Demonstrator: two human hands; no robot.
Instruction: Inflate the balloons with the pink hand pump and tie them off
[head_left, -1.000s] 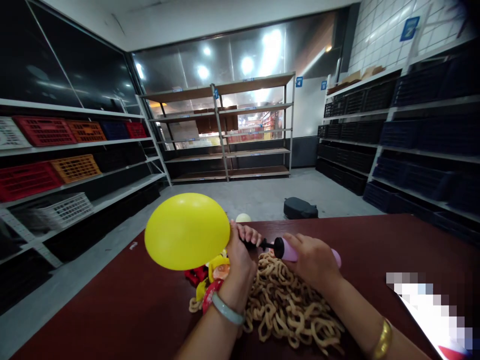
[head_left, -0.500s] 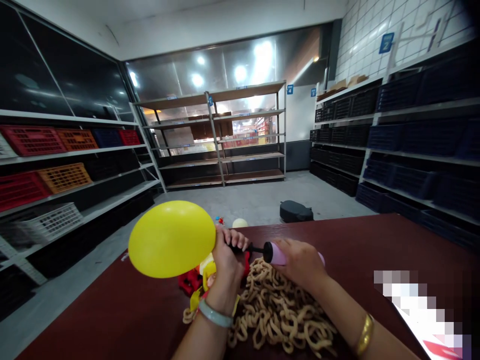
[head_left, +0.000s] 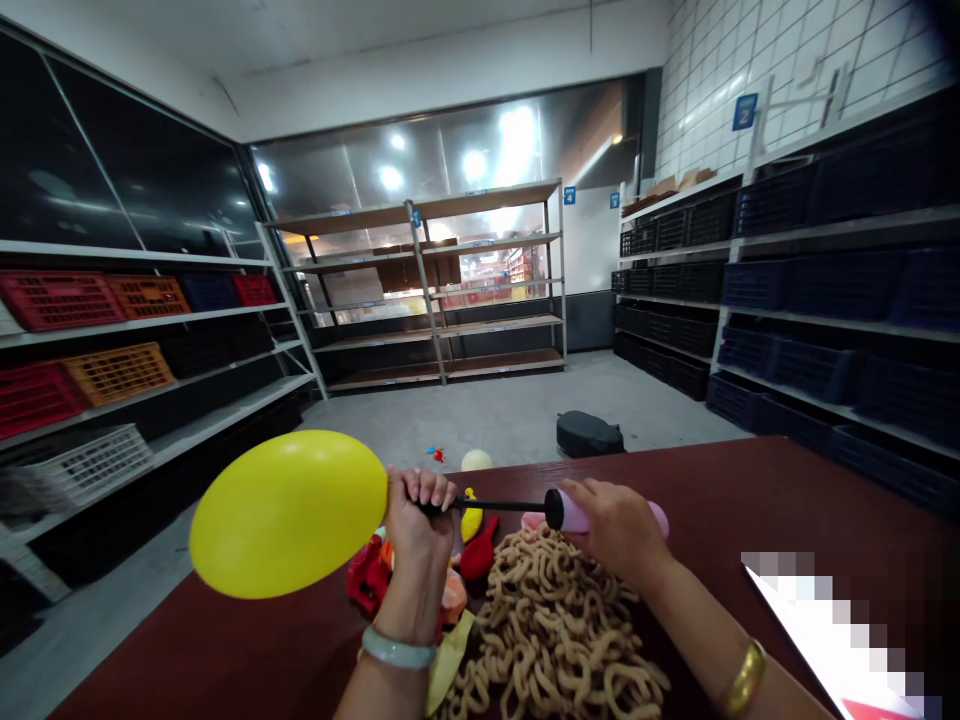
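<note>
A large inflated yellow balloon (head_left: 289, 515) points out to the left from my left hand (head_left: 422, 508). The fingers of that hand are wrapped around its neck and the black end of a balloon pump. My right hand (head_left: 619, 528) grips the pump's pinkish-purple barrel (head_left: 574, 511). Between my hands the black rod (head_left: 502, 505) is drawn out long. Beneath them lie a heap of tan twisted rings or loops (head_left: 551, 620) and several uninflated balloons, among them a red one (head_left: 480, 550) and a pale yellow one (head_left: 450, 662). My left hand hides the balloon's neck.
The dark red table (head_left: 712, 500) carries a white sheet-like object (head_left: 810, 610), partly pixelated, at the right. On the floor beyond are a dark grey case-like object (head_left: 589, 433), a pale round object (head_left: 476, 460) and small colourful bits (head_left: 436, 454). Crate-filled racks flank both sides.
My left hand and the yellow balloon have moved left and slightly down, away from my right hand. More of the pump's black rod shows between them. The balloon looks a bit bigger.
</note>
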